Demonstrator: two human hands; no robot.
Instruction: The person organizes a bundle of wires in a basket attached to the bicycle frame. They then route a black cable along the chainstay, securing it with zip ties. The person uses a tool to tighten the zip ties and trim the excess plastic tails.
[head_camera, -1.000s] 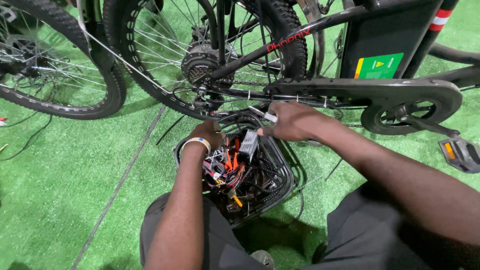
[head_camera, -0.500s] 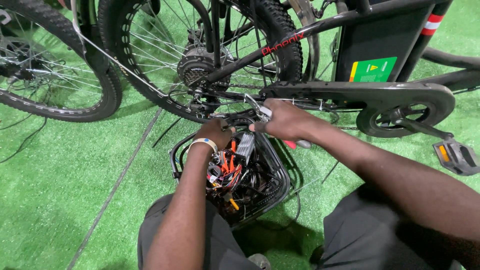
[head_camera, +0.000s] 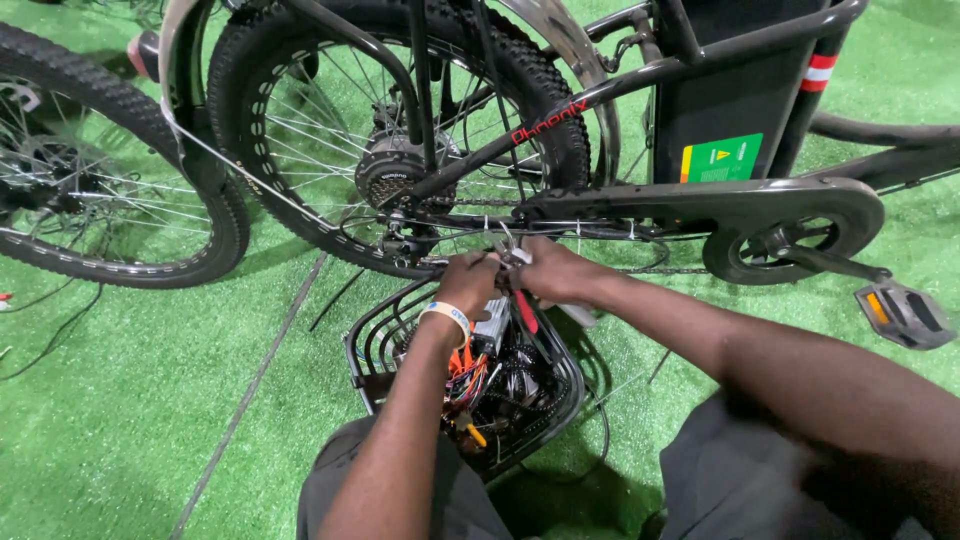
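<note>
You are kneeling on green artificial turf (head_camera: 130, 400) beside an electric bicycle, both hands working close together just below its chain stay (head_camera: 640, 205). Your left hand (head_camera: 468, 283), wearing a pale wristband, is pinching a thin cable. Your right hand (head_camera: 553, 272) is closing around a red-handled tool (head_camera: 525, 310), its tip hidden between your fingers. Beneath your hands, a black wire basket (head_camera: 372, 340) is sitting on the turf, holding a silver controller box (head_camera: 492, 325) and a loose tangle of orange, red and black wires (head_camera: 470, 385). The wiring is looking unfinished: connectors are hanging free, nothing is bundled. The rear wheel (head_camera: 300, 130) is standing behind.
</note>
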